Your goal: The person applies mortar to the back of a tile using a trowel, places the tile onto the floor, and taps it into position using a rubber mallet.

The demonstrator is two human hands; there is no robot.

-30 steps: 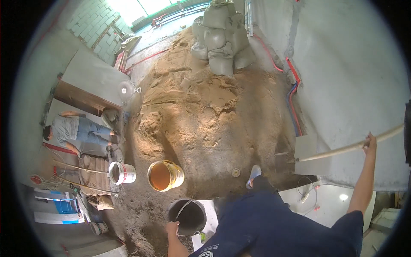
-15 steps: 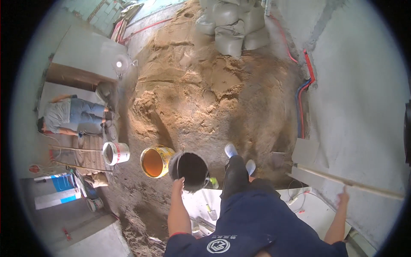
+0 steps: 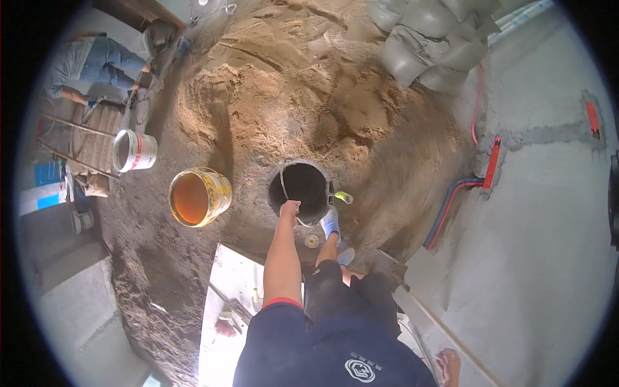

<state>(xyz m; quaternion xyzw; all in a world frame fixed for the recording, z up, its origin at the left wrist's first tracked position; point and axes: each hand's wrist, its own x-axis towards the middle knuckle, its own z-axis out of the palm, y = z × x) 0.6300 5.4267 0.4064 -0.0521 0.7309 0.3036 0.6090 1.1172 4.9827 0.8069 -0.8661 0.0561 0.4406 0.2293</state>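
My left hand (image 3: 290, 209) is closed round the thin bail handle of a dirty, dark-lined bucket (image 3: 274, 177), which is at the foot of the sand pile (image 3: 309, 116), in front of my feet. A yellow-green piece (image 3: 345, 197) sticks out at the bucket's right side. At the lower right my right hand (image 3: 447, 364) hangs with its fingers loosely apart, beside a long wooden handle (image 3: 445, 329) and not wrapped round it. The handle runs up to a flat blade (image 3: 389, 266) on the ground.
A yellow bucket (image 3: 222, 193) with orange insides and a white bucket (image 3: 143, 152) stand to the left. Grey filled sacks (image 3: 425, 45) are heaped at the far right, near red and blue pipes (image 3: 451, 203) at the wall. Another person (image 3: 106, 61) bends at the far left.
My left hand and the dark bucket have moved away from me toward the sand, apart from the yellow bucket. My right hand has dropped from the wooden handle. The view has turned.
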